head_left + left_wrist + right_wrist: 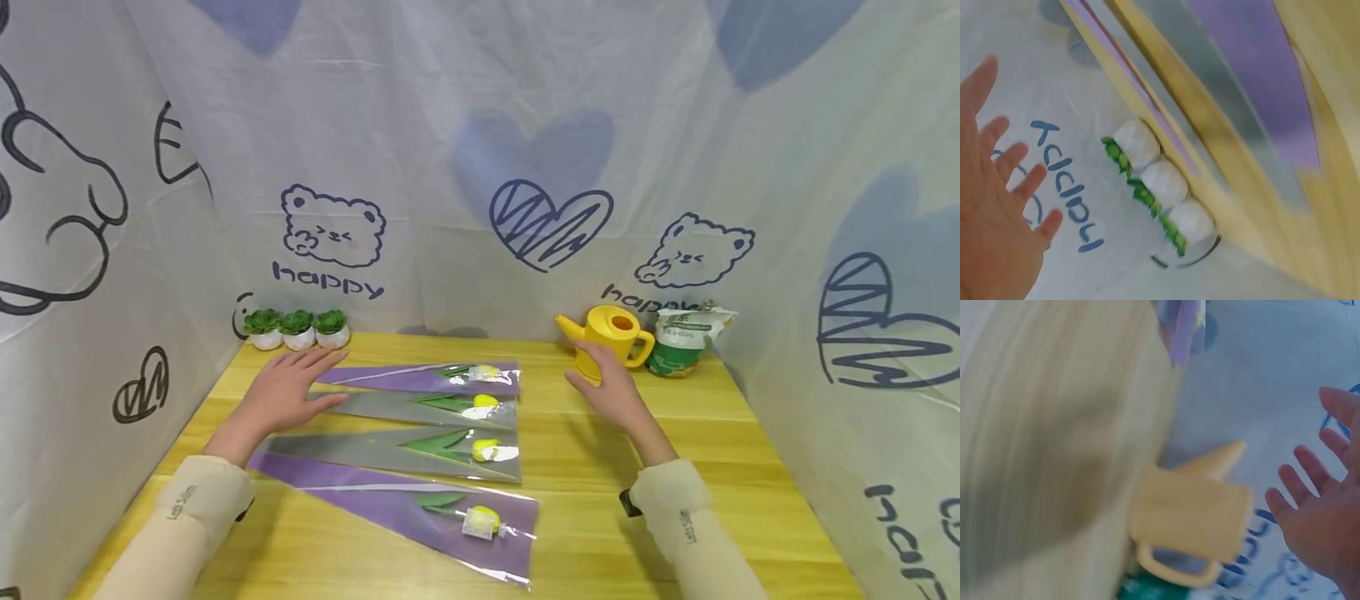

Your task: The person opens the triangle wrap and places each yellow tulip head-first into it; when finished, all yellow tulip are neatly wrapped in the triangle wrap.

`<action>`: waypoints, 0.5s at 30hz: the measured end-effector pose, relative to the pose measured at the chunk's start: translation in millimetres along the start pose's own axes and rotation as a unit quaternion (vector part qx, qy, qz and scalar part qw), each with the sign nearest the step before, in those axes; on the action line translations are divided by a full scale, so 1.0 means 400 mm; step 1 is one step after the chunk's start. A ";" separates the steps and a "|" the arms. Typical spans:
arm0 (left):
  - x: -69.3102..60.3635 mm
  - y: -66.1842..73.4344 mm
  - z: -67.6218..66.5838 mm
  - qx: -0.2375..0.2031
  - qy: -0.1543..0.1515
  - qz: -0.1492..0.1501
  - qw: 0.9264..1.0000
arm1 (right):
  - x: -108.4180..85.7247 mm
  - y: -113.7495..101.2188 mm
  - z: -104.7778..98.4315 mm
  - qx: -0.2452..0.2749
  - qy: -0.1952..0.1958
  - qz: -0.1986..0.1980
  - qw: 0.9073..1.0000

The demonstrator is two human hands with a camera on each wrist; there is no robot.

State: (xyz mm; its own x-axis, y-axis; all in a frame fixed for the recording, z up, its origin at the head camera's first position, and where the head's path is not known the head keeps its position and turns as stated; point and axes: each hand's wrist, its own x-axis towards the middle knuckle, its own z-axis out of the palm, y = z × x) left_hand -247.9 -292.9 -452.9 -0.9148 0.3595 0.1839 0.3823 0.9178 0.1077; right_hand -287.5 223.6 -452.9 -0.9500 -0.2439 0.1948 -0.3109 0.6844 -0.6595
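My left hand [287,390] hovers with spread, straight fingers over the narrow ends of the upper flower sleeves, near the potted succulents [297,331]. My right hand [613,392], fingers relaxed and holding nothing, is in front of the yellow watering can [600,325] in the head view; the right wrist view shows a gap between that hand and the can [1191,512]. Several single yellow tulips lie in a column on the table, two in grey sleeves [360,448] and two in purple ones [360,492]. Their blooms point right.
A green and white bag [682,342] stands right of the watering can at the table's back. White curtains [435,167] printed with hearts and bears enclose the wooden table [600,517] behind and at both sides.
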 end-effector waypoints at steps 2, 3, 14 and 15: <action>-0.016 -0.009 -0.024 0.023 0.014 -0.008 1.000 | -0.017 -0.013 -0.032 -0.049 0.006 -0.016 0.999; -0.023 -0.011 -0.036 0.031 0.020 -0.013 0.999 | -0.024 -0.020 -0.046 -0.074 0.011 -0.025 0.997; -0.080 0.000 -0.096 0.107 0.083 -0.015 0.991 | -0.120 -0.020 -0.150 -0.308 0.115 -0.161 0.931; -0.086 0.003 -0.097 0.109 0.091 -0.011 0.990 | -0.129 -0.016 -0.156 -0.320 0.125 -0.174 0.923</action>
State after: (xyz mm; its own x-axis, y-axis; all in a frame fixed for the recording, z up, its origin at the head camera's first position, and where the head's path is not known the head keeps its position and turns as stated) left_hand -210.7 -310.7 -421.2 -0.8767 0.3205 0.3586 0.3067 0.9469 -0.0965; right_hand -238.4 274.7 -413.5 -0.7417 -0.4143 0.5275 -0.4751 0.8796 0.0230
